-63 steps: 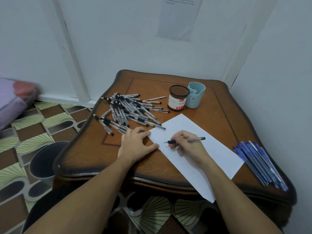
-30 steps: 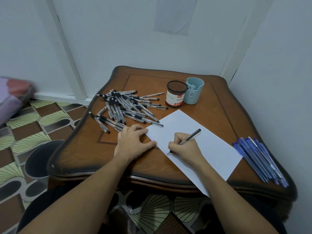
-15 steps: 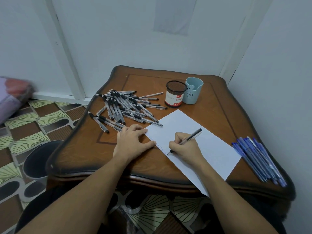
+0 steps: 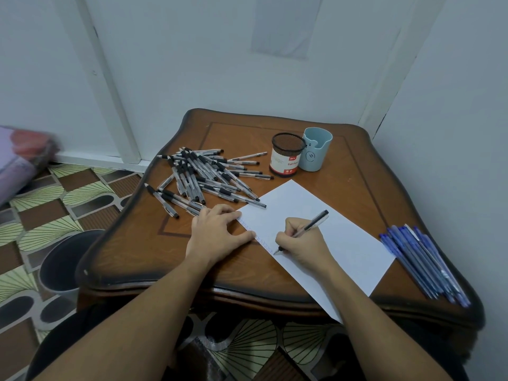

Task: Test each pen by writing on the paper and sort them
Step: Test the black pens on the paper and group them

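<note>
A white sheet of paper (image 4: 338, 237) lies at an angle on the wooden table (image 4: 354, 171). My right hand (image 4: 302, 243) grips a black pen (image 4: 313, 222) in a writing hold, its tip touching the paper's left edge beside a line of small scribbles. My left hand (image 4: 217, 232) lies flat, fingers spread, pinning the paper's left corner. A pile of several black pens (image 4: 203, 174) lies at the table's left. A bundle of blue pens (image 4: 423, 259) lies along the right edge.
A mesh pen cup (image 4: 286, 155) and a pale blue cup (image 4: 316, 148) stand behind the paper. A dark bucket (image 4: 63, 259) sits on the patterned floor left of the table. Walls close in behind and to the right.
My right hand turned the pen from lying level to a writing hold and set its tip on the paper. The tip has since crept along the scribble line. The left hand stayed put.
</note>
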Tool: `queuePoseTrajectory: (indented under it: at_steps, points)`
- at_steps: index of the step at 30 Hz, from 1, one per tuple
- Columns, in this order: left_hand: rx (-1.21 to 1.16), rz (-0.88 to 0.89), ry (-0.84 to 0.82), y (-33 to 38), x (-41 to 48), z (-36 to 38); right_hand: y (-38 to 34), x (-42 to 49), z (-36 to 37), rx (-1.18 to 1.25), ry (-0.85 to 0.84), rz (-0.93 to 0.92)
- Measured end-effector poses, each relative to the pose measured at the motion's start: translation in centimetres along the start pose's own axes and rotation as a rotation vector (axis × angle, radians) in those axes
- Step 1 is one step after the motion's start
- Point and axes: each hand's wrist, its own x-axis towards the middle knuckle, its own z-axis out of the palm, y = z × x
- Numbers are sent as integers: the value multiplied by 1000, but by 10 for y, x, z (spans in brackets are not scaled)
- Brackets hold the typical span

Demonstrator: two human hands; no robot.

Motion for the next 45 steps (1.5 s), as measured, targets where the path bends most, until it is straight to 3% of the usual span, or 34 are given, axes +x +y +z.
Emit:
queuePoseTrajectory:
  at_steps: [23,31,39,45]
  points:
    - [-9,-2,-16,1,-1,-2,3,2,-1,-7,15,15]
    - [-23,-3,-21,0,0,-1,-2,14,-12,327,175,235]
    - [-18,3,-22,-2,1,0,-6,15,-10,196,100,241]
    - [-10,-1,-23,-1,2,-1,-12,19,-11,267,129,297]
